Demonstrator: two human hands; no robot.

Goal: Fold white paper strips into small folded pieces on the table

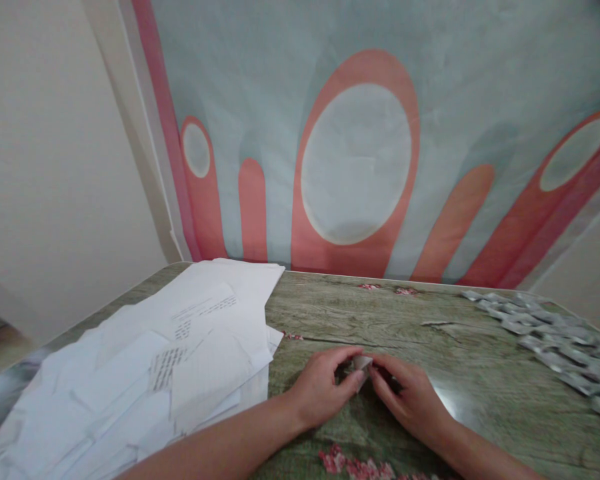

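Both my hands meet at the middle of the table near its front edge. My left hand (325, 390) and my right hand (410, 397) each pinch a small folded piece of white paper (362, 363) between thumb and fingertips. The fingers of both hands are curled closed around it, and most of the paper is hidden by them. The hands rest on the green wood-grain tabletop (380, 320).
A wide untidy heap of white paper sheets (170, 360), some with printed text, covers the table's left side. Several small folded grey-white pieces (555, 340) lie spread along the right edge. A wall hanging with red arches (355, 160) stands behind the table.
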